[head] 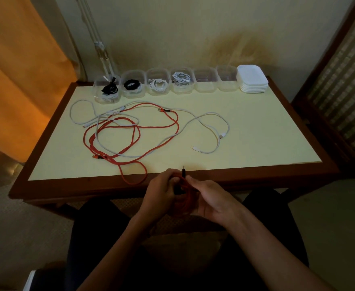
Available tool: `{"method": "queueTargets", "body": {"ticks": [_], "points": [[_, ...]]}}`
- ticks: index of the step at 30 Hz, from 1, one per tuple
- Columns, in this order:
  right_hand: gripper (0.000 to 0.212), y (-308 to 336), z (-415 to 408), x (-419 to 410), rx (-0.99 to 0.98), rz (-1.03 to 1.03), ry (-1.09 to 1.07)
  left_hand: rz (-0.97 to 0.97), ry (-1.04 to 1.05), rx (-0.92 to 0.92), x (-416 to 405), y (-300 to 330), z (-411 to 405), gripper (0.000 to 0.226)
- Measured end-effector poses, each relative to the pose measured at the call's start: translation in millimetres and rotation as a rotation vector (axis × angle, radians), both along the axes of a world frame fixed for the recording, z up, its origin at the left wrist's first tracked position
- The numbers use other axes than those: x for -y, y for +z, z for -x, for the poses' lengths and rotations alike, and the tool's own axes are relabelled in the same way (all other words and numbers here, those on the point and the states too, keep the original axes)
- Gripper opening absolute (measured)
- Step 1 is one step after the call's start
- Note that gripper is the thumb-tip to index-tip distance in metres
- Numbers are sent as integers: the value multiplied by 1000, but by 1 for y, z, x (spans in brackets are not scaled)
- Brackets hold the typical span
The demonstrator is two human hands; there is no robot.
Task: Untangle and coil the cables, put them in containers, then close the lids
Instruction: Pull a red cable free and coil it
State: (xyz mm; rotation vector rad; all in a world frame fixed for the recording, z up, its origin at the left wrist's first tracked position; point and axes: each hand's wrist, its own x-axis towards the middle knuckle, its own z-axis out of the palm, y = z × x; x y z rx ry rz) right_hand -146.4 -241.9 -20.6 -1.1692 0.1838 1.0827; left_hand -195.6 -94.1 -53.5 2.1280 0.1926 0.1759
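I hold a coil of orange braided cable [184,198] between both hands, just over the near edge of the desk [256,143]. My left hand [162,194] is curled round the loops on one side; my right hand [212,200] cups the other side, its thumb and fingers pinching the strands just below the dark plug [184,172] that sticks up past them. The cable looks light and limp but a little springy, so I judge the loops will want to open unless I keep them pinched where they cross. The braid should give a fair hold; the plug is the stiff part and the best place to steer from.

Beyond my left hand, more orange cable [130,131] lies tangled with a white cable [210,127] on the desk. Far beyond both hands stands a row of clear containers [206,82], four with coiled cables in them, two bare. The stack of white lids [253,79] sits at the row's right end.
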Motion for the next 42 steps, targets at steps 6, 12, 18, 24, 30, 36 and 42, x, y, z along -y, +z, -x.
{"method": "queueTargets", "body": {"ticks": [6, 12, 18, 24, 30, 36, 42], "points": [[36, -1, 5, 1, -132, -195, -90, 369, -95, 37, -4, -6, 6, 25], [22, -3, 7, -2, -105, -206, 15, 493, 154, 59, 4, -18, 5, 19], [19, -9, -1, -4, -25, -180, -54, -3, 437, 41, 4, -10, 2, 24], [24, -16, -4, -6, 193, 12, -89, 276, 216, -399, -11, -10, 3, 41], [25, -24, -11, -5, 203, 46, -367, 954, 200, -165, 0, 1, 9, 15], [27, -29, -36, 12, 85, -65, -694, 1507, 196, 16, 4, 19, 9, 27], [25, -14, -39, 15, -28, -378, -711, 1417, 608, -135, 17, 11, -3, 24]]}}
